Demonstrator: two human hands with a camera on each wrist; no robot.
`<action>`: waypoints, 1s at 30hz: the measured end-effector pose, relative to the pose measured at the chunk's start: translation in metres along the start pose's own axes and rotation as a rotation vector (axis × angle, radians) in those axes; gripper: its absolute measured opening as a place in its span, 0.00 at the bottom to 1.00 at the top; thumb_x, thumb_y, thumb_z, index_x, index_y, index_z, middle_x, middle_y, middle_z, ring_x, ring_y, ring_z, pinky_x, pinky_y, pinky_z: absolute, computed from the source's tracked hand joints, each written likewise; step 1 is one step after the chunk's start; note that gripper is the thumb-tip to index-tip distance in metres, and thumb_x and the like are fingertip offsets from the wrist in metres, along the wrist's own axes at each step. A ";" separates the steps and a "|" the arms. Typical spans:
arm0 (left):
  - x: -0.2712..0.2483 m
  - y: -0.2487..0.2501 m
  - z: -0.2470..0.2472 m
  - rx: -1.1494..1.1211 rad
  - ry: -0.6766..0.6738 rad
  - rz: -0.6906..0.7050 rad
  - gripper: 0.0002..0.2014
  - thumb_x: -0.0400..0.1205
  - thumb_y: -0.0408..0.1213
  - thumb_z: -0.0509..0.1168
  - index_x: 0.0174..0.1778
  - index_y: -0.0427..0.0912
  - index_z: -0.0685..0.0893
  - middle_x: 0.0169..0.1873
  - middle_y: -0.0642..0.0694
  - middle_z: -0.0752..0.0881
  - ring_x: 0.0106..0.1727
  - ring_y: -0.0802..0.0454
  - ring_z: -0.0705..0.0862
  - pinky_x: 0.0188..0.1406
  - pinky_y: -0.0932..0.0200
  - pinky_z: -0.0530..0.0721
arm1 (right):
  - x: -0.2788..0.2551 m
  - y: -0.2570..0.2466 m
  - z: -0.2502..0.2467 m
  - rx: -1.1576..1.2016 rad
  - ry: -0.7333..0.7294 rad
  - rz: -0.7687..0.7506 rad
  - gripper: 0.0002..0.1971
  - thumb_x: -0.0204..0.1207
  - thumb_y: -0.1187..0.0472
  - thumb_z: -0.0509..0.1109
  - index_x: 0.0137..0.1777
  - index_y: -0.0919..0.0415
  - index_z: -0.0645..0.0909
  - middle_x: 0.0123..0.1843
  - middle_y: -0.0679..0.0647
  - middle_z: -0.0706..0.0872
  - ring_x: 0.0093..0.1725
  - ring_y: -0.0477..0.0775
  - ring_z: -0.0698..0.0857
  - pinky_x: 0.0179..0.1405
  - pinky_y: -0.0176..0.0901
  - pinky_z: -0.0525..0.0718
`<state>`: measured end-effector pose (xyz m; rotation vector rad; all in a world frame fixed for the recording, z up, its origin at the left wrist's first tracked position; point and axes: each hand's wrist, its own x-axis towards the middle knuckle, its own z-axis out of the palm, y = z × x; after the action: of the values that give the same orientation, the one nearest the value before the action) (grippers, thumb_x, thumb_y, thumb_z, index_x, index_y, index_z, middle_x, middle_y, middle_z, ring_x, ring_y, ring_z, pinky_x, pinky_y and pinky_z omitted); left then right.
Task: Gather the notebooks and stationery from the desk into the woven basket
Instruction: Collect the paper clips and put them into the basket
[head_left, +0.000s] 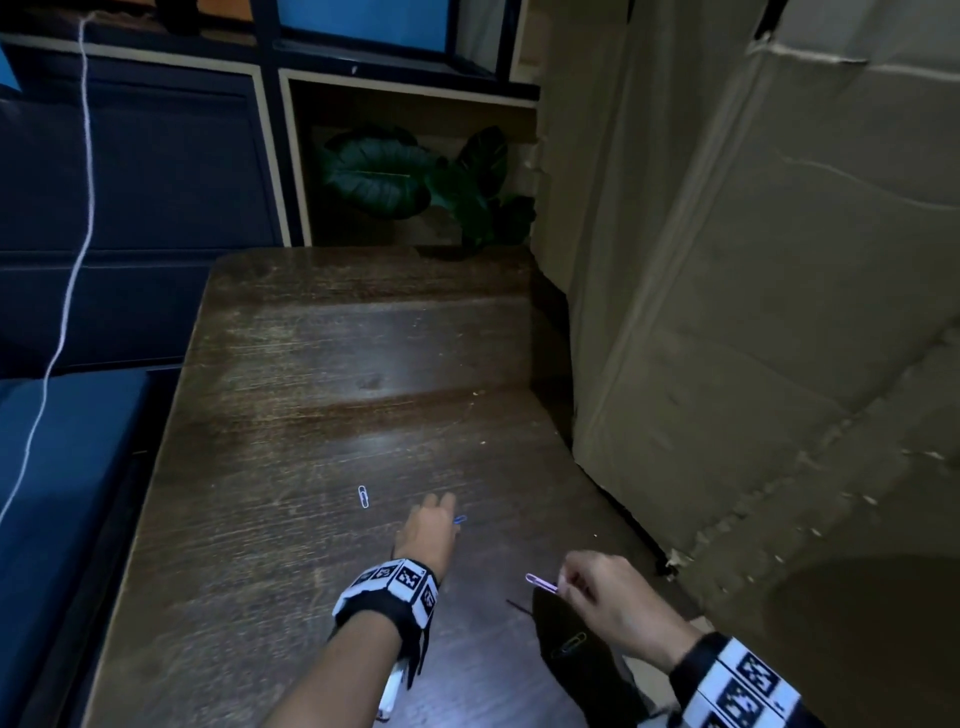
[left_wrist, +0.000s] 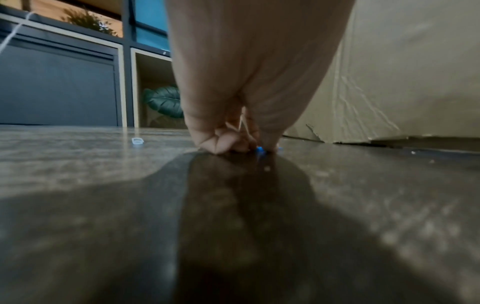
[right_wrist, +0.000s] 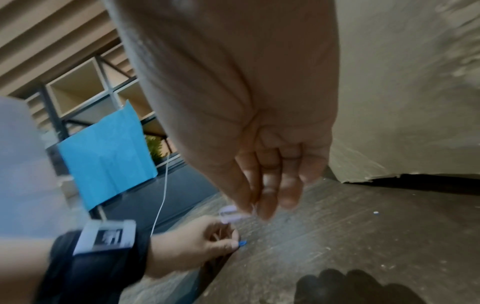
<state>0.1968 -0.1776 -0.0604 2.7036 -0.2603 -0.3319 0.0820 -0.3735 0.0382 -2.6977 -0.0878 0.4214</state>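
On the dark wooden desk (head_left: 322, 364) a white paper clip (head_left: 363, 496) lies alone, also in the left wrist view (left_wrist: 137, 141). To its right my left hand (head_left: 451, 512) is down on the desk, its curled fingertips (left_wrist: 223, 144) pinching a blue paper clip (head_left: 460, 519) (left_wrist: 259, 149) that still touches the wood. My right hand (head_left: 563, 584) hovers above the near right part of the desk and pinches a pink paper clip (head_left: 540, 582) (right_wrist: 228, 212) between thumb and fingers. A dim clip shape (head_left: 571, 643) shows in the hand's shadow. No basket or notebook is in view.
A tall beige cardboard sheet (head_left: 753, 312) stands against the desk's right edge. A green-leaved plant (head_left: 415, 176) sits in a shelf cubby beyond the far end. Dark cabinets, a hanging white cord (head_left: 78, 208) and a blue seat (head_left: 62, 467) lie to the left.
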 end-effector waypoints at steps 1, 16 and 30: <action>0.000 0.000 0.002 -0.005 0.006 -0.002 0.10 0.83 0.38 0.61 0.59 0.39 0.77 0.60 0.39 0.79 0.61 0.39 0.80 0.58 0.43 0.81 | -0.002 0.001 -0.001 0.000 -0.013 0.014 0.09 0.79 0.58 0.62 0.37 0.48 0.73 0.41 0.44 0.82 0.48 0.50 0.85 0.45 0.40 0.79; -0.051 0.022 -0.036 0.094 -0.218 -0.006 0.09 0.85 0.31 0.59 0.55 0.33 0.83 0.62 0.33 0.85 0.65 0.38 0.83 0.64 0.53 0.78 | -0.024 -0.035 -0.039 0.044 -0.004 0.016 0.07 0.77 0.61 0.67 0.38 0.50 0.79 0.34 0.43 0.82 0.40 0.45 0.81 0.40 0.34 0.72; -0.273 0.091 -0.095 0.051 -0.365 0.413 0.05 0.78 0.35 0.67 0.43 0.39 0.88 0.32 0.49 0.82 0.37 0.53 0.78 0.40 0.63 0.75 | -0.173 -0.066 0.015 -0.013 -0.580 -0.053 0.05 0.69 0.66 0.74 0.40 0.56 0.88 0.21 0.41 0.82 0.24 0.37 0.79 0.35 0.34 0.79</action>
<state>-0.0499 -0.1626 0.1144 2.5352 -0.9238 -0.6947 -0.0872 -0.3289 0.0999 -2.4912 -0.3231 1.1718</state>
